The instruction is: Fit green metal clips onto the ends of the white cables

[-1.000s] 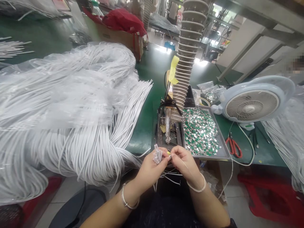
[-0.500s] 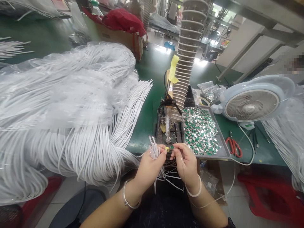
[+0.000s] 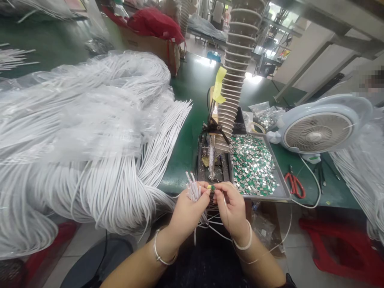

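Note:
My left hand (image 3: 188,211) is closed around a small bunch of white cable ends (image 3: 192,189) that stick up above the fingers. Its thumb and forefinger pinch a tiny green and yellow part (image 3: 211,187) at the bench edge. My right hand (image 3: 232,208) is closed in a pinch on the same small part from the right, and a thin white cable runs down past its wrist. Both hands meet just in front of the small metal fixture (image 3: 211,162).
A huge heap of white cables in clear plastic (image 3: 84,132) fills the left of the green bench. A metal tray of small green and silver parts (image 3: 253,166) lies to the right, with red-handled scissors (image 3: 294,185) and a pale blue desk fan (image 3: 319,130) beyond. A ribbed white hose (image 3: 234,76) rises behind the fixture.
Both hands have risen a little towards the bench edge and fixture, still pinching together. The cable bunch in my left hand now stands higher and more spread.

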Available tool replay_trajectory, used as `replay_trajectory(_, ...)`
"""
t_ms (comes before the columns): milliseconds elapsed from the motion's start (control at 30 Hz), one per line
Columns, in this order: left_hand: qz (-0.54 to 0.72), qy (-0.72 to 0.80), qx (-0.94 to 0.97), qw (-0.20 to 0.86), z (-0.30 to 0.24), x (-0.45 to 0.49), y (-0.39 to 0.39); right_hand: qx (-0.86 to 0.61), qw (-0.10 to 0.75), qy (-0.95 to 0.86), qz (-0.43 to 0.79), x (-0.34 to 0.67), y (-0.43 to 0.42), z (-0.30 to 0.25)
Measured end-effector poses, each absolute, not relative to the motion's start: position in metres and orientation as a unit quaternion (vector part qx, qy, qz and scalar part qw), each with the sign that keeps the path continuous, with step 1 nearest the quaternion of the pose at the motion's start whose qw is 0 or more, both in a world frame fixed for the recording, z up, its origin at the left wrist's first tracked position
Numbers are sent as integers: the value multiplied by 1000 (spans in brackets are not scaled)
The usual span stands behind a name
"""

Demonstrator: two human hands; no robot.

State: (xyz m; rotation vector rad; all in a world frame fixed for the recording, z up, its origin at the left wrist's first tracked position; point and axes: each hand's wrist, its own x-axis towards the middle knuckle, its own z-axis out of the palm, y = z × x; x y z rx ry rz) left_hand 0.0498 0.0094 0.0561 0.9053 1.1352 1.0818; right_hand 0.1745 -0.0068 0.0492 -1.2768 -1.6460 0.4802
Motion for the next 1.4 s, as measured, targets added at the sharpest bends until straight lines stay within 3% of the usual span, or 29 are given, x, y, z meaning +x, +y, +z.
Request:
replay_trajectory(200,476,505,376,614,52,50,14,-452,512,-728,53,178,-6,38)
replay_trajectory(400,466,490,377,633,53,51,15,-440,572,-688,71,177,-8,35)
replay_trajectory(1400,474,424,339,693,58,53,19,-425,543,-724,35,174,-1,45)
